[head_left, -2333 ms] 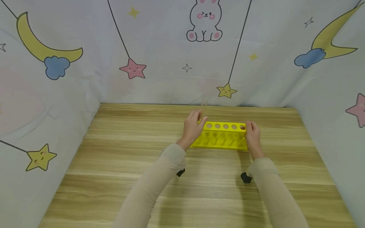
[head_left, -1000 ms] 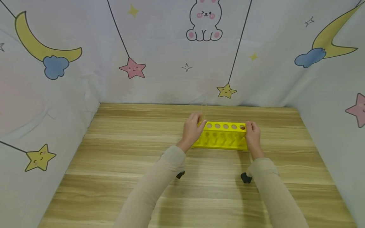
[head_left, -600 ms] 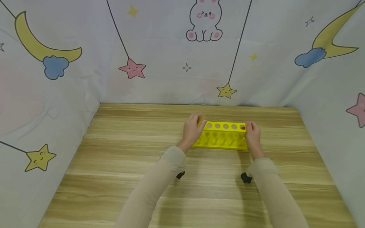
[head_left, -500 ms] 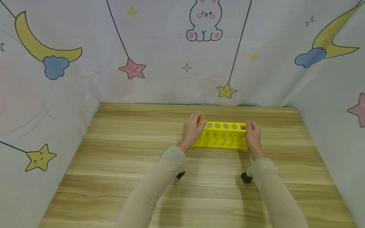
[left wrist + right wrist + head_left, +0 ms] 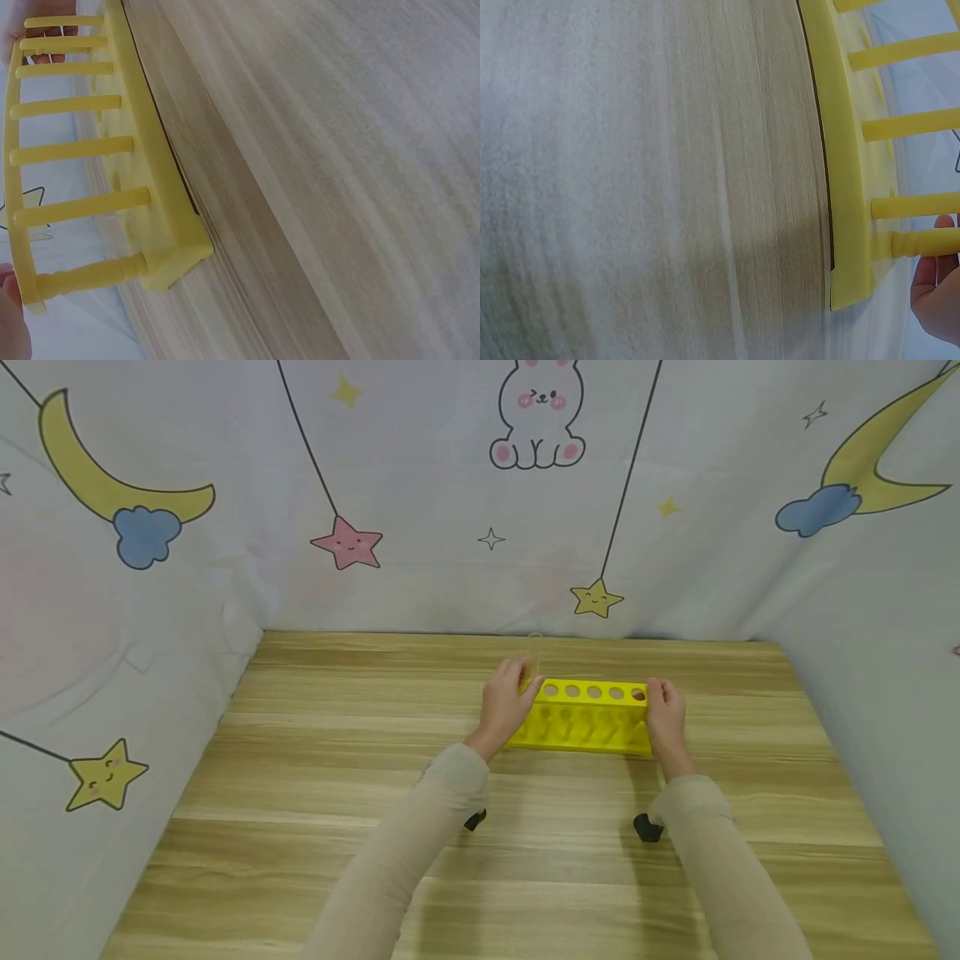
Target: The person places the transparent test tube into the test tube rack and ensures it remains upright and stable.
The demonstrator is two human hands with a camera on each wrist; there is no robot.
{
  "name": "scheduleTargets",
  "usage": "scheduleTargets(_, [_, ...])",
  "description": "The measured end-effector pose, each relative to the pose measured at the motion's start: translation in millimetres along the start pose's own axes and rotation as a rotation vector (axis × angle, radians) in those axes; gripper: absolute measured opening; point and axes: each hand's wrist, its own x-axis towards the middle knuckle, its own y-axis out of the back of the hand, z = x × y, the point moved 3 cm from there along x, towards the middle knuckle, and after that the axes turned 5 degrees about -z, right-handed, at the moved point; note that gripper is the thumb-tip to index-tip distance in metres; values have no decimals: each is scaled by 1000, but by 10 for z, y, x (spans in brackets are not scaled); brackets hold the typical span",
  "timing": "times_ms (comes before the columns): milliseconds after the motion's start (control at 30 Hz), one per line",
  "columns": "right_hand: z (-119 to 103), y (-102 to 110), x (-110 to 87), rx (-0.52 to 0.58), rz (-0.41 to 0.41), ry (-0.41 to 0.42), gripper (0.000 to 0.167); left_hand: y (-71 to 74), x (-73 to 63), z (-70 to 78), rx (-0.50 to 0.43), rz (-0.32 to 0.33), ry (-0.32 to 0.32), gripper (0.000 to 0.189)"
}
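Note:
A yellow test tube rack [image 5: 581,737] stands upright on the table, with a row of round holes along its top bar. At its left end, a clear test tube [image 5: 535,653] rises above the bar; my left hand [image 5: 504,703] pinches it, thumb by the rack's corner. The tube's lower part is hidden behind the hand. My right hand [image 5: 665,717] grips the rack's right end, thumb on the top. In the right wrist view, fingers [image 5: 945,264] curl behind the rack's end post [image 5: 922,242]. Pegs [image 5: 82,208] line the rack in the left wrist view.
The wood-grain table [image 5: 555,868] reaches back to a white curtain [image 5: 435,585] printed with moons, stars and a rabbit. The curtain also hangs at both sides. Black devices [image 5: 648,828] sit below both wrists.
Since the oldest frame, the test tube and my left hand have come down slightly. In the last second the hands and the rack have stayed nearly still.

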Motion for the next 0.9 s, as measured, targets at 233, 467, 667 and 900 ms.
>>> scheduleTargets(233, [17,3,-7,-17,0,-4,24,11,-2,7,-1,-36,19,27])
scheduleTargets(467, [27,-2,-8,-17,12,10,23,2,-3,-4,-14,-60,56,30])
scheduleTargets(667, [27,-10,-20,-10,15,10,23,-3,-6,-21,-24,-78,84,33])
scheduleTargets(900, [43,-10,-24,-9,15,-1,23,5,-22,-21,-49,-72,88,40])
